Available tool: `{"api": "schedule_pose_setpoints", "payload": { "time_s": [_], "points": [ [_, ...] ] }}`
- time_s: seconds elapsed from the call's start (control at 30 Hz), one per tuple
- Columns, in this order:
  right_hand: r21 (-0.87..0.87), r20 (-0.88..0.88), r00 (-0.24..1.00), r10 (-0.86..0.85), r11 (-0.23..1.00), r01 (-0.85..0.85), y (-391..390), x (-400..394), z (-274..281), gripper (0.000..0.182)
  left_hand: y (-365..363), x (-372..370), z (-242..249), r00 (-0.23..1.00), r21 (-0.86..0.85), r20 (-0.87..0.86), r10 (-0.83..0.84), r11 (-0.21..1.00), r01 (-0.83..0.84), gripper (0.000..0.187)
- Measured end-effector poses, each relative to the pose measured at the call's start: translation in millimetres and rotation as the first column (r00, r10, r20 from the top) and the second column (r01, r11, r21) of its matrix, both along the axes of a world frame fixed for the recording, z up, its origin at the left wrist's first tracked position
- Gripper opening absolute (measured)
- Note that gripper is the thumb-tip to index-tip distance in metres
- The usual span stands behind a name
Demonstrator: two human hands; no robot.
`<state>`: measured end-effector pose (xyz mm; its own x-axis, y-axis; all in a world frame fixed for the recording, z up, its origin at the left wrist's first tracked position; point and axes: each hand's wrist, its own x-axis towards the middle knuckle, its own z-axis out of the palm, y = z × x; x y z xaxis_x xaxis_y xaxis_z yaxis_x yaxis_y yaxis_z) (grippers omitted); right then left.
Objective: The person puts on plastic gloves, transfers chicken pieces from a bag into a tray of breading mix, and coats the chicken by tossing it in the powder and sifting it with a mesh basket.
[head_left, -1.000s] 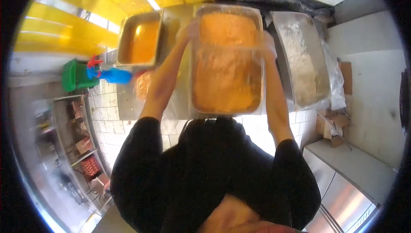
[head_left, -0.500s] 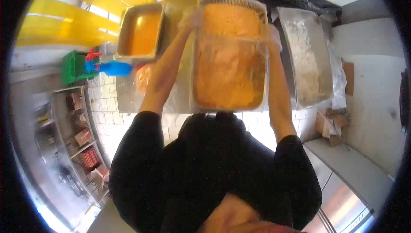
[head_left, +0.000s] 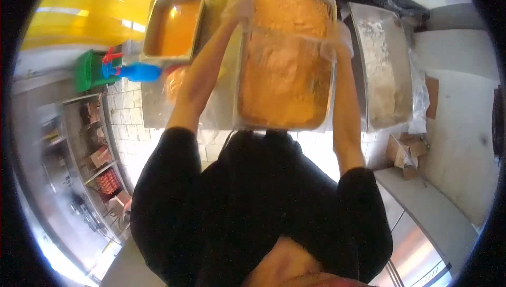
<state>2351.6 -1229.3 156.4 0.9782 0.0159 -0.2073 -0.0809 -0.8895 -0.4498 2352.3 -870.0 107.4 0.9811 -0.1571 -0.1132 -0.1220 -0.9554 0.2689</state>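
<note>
Crumb tray [head_left: 284,76], long axis away from person, between both hands.

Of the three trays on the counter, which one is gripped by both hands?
The middle tray, filled with orange crumbs. The left hand and right hand hold its sides; the tray of orange liquid and the floury tray are untouched.

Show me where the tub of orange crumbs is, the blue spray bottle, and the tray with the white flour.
tub of orange crumbs [head_left: 284,76], head view, on the crumb surface mid-tub.
blue spray bottle [head_left: 139,72], head view, on the bottle body.
tray of white flour [head_left: 382,71], head view, on the flour inside.
</note>
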Motion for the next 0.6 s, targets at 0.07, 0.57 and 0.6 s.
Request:
{"api": "schedule_pose_setpoints", "payload": {
  "time_s": [0.07,0.57,0.6],
  "points": [
    [-0.001,0.038,0.999,0.013,1.000,-0.013,-2.9,-6.1,1.2,0.034,-2.1,0.0,-13.6,0.987,0.156,0.149,0.069,0.983,-0.092,0.026],
    [-0.012,0.056,0.998,0.018,1.000,-0.017,-9.2,-2.9,2.9,0.034,0.3,-0.1,-52.1,0.940,-0.085,0.279,0.195,0.980,-0.178,0.020],
    [-0.011,0.023,1.000,0.009,1.000,-0.009,-8.9,-3.4,1.2,0.034,-7.2,-22.5,-64.7,0.959,-0.103,0.221,0.177,0.982,-0.158,0.020]
  ]
}}
